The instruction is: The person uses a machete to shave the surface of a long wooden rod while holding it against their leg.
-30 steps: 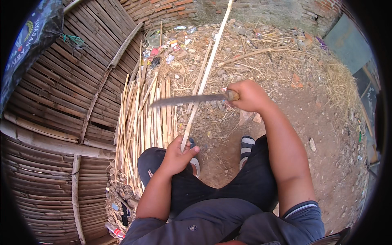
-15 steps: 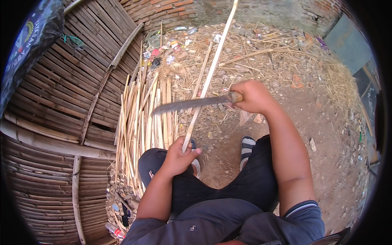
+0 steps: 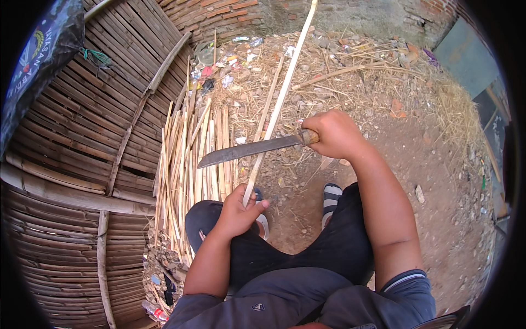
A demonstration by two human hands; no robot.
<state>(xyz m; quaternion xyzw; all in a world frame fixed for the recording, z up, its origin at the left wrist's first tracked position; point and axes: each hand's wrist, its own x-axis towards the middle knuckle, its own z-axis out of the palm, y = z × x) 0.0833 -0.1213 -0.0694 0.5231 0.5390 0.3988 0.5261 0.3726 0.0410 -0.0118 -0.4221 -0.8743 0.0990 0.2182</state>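
A long pale bamboo strip (image 3: 286, 82) slants away from me toward the brick wall, and my left hand (image 3: 240, 211) grips its near end beside my left knee. My right hand (image 3: 333, 133) is closed round the wooden handle of a machete (image 3: 249, 151). Its dark blade points left and crosses over the strip, a short way beyond my left hand. Whether the edge touches the strip I cannot tell. The blade's tip lies over a pile of split bamboo strips (image 3: 183, 159) on the ground at my left.
A bamboo slat wall (image 3: 66, 115) rises on the left, with a dark printed sheet (image 3: 41, 60) hung on it. At the back stands a brick wall (image 3: 361, 22). Straw, scraps and litter cover the ground before it. A grey panel (image 3: 466, 57) leans at the far right.
The machete has come nearer to me along the strip, with my right hand shifting slightly left. My left hand and the bamboo strip have hardly moved.
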